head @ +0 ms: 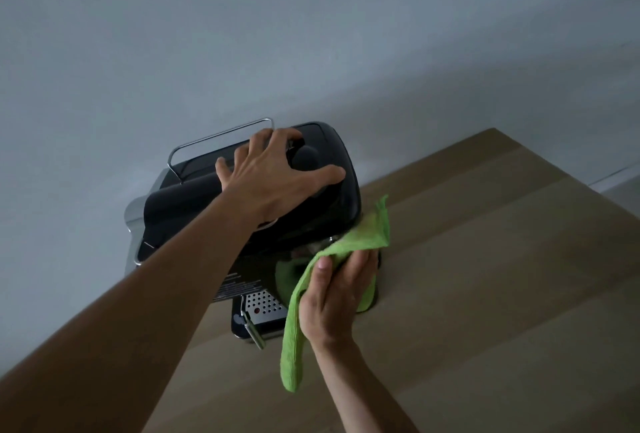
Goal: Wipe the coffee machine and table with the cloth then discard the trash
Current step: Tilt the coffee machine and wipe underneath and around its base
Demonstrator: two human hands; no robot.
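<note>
Green cloth (365, 230) in right hand (334, 301), left hand (273, 179) atop one coffee machine (180, 214).

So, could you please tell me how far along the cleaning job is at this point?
Nothing looks finished yet. In hand: the left hand rests on top of the coffee machine while the right hand holds the green cloth against its side. Left: wiping the table and discarding the trash; no trash is in view.

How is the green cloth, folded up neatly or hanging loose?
Hanging loose. The green cloth drapes over the right hand, one end dangling below it.
</note>
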